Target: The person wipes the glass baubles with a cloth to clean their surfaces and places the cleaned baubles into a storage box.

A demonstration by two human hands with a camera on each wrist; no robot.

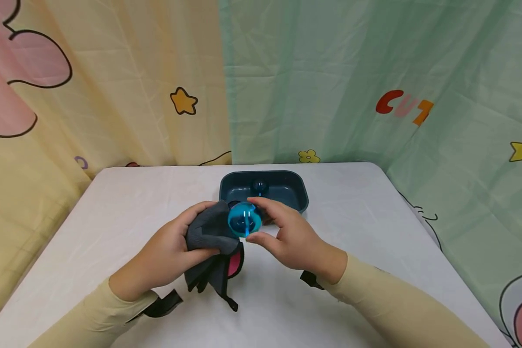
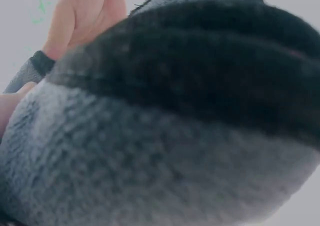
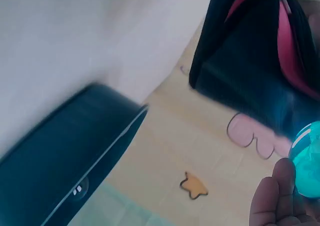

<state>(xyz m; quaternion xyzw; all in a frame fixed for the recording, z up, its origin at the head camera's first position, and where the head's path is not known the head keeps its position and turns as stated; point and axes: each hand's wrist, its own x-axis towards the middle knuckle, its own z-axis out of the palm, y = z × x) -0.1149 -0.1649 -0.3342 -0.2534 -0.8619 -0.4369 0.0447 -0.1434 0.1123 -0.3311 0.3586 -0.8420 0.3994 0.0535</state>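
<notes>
My left hand point(image 1: 165, 253) grips a grey fleece plush piece point(image 1: 209, 232) with black trim, a pink patch and dark strips hanging below. Its thumb lies across the front, and in the left wrist view the grey fleece point(image 2: 150, 161) fills most of the picture. Between the thumb and fingers of my right hand point(image 1: 293, 237) I pinch a see-through blue ball point(image 1: 245, 220), right at the plush piece's right side. In the right wrist view, the ball point(image 3: 307, 161) shows at the right edge beside my fingers point(image 3: 275, 196), below the dark fabric with pink edging.
Behind my hands, a dark blue-grey tub point(image 1: 289, 186) stands toward the back of the white-covered table point(image 1: 135, 203). A small dark, shiny ball point(image 1: 259, 186) lies in it. Printed curtains point(image 1: 313, 72) hang behind the table.
</notes>
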